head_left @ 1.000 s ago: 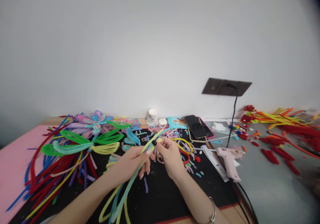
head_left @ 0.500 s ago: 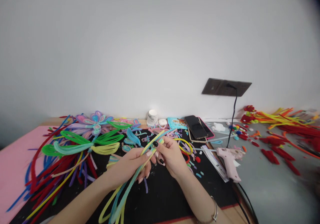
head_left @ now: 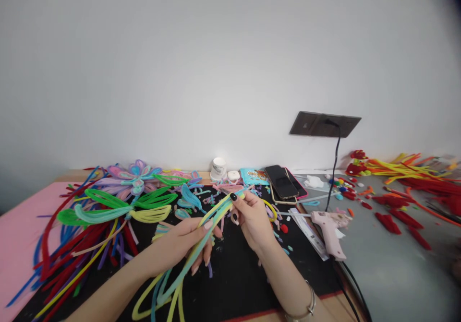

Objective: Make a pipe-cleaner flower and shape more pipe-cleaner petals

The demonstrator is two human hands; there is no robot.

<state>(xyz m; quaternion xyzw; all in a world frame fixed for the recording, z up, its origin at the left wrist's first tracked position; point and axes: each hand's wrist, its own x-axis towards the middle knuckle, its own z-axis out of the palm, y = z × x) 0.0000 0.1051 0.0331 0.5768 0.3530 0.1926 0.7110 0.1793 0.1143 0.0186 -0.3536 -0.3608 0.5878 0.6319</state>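
A bundle of yellow, green and blue pipe cleaners (head_left: 179, 283) slants between my hands, its looped lower ends hanging toward the front edge. My left hand (head_left: 185, 243) is closed round the middle of the bundle, thumb on top. Higher up, my right hand (head_left: 248, 211) pinches the upper ends between thumb and fingers. Just left of the hands lies a butterfly-like shape of green, mint and yellow pipe-cleaner loops (head_left: 151, 213). Behind it is a pastel pink, purple and blue looped flower (head_left: 136, 180). Cut blue pieces (head_left: 190, 196) lie beyond my left hand.
Loose pipe cleaners (head_left: 72, 274) spread over the left side. A pink glue gun (head_left: 329, 231) lies at right, with cords nearby. Phones (head_left: 283, 183), a paper cup (head_left: 218, 167) and a blue packet (head_left: 254, 176) line the wall. Red pieces (head_left: 389, 222) lie on the grey mat (head_left: 389, 274).
My right hand has shifted slightly right and up along the bundle, away from my left hand. The left hand has moved slightly left, and the hanging loops have swung left.
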